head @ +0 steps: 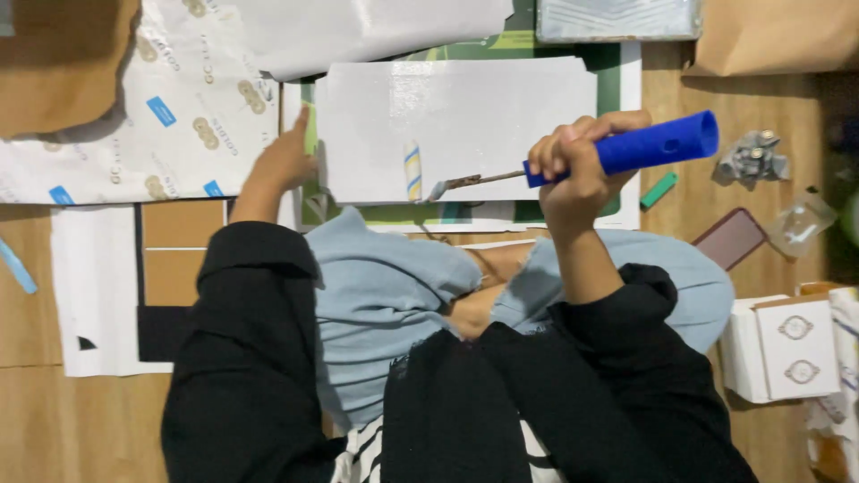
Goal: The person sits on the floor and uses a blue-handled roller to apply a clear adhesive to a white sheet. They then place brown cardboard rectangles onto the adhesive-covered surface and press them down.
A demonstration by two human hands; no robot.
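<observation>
The right hand (573,165) had its grip closed around the thick blue plastic handle (658,143) of a small paint roller (412,170) — its striped head lay on a glossy white rectangular sheet (465,116) on the wooden desk (716,197). The left hand (284,159) held nothing, its fingers pressed flat at the sheet's left edge. A small green block (659,190) lay just beside the right hand.

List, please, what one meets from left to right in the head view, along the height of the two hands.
Printed wrapping paper → left hand → white sheet → small striped roller → right hand → blue handle → green eraser-like block → crumpled grey foil.
</observation>
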